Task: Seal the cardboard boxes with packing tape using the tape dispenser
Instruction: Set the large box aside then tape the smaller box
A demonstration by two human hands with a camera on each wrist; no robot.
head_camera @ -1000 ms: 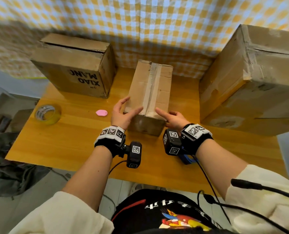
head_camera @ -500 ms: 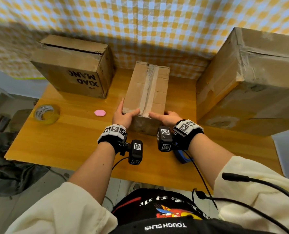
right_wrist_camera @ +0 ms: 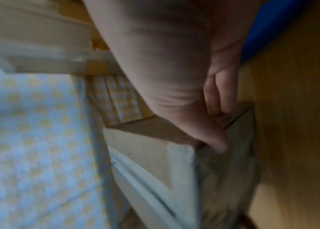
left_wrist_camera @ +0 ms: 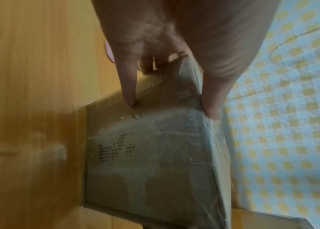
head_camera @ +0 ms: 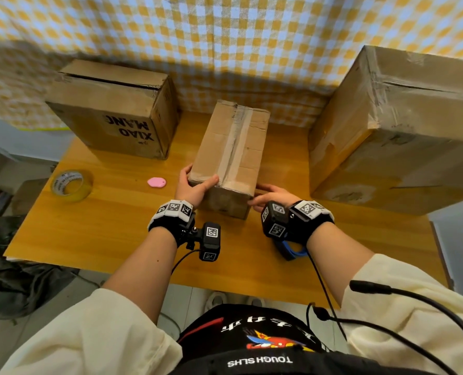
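Narrow brown cardboard box point(head_camera: 231, 155), taped along its top seam, at table centre, gripped at both near corners: left hand point(head_camera: 193, 186) clamped at seven o'clock, thumb on top; right hand point(head_camera: 272, 197) curled round at five o'clock. Probably repositioning; next likely fetching the blue tape dispenser point(head_camera: 290, 250), six o'clock, under right wrist.

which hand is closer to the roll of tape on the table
Left. The left hand holds the middle box's near-left corner, on the tape roll's side; the right hand is at the box's far corner.
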